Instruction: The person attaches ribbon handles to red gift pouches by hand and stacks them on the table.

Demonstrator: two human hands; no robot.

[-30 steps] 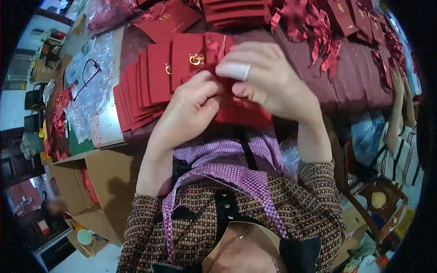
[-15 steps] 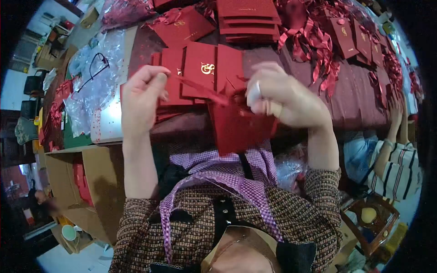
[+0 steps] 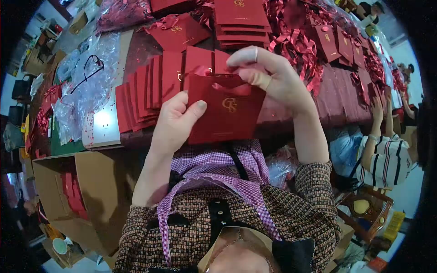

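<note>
A small red gift bag (image 3: 226,116) with a gold monogram is held upright in front of me at the table's edge. My left hand (image 3: 175,122) grips its left side, the thumb lying across the front. At the bag's top right corner is my right hand (image 3: 282,82), with white and tan coverings on its fingers and thumb, closed at the bag's opening. A red ribbon (image 3: 234,88) loops across the upper front of the bag. Behind it, a row of more red bags (image 3: 150,86) leans on the table; my right hand and the held bag partly hide them.
Stacked red bags (image 3: 241,18) and loose red ribbons (image 3: 296,50) lie farther back. Glasses (image 3: 93,68) rest on clear plastic at the left. A cardboard box (image 3: 98,182) stands below left. Another person's hand (image 3: 378,109) touches the table at the right.
The bag has risen and turned so its monogram faces me. My left hand has moved down and right from the stretched ribbon to the bag's side; my right hand has moved to its top.
</note>
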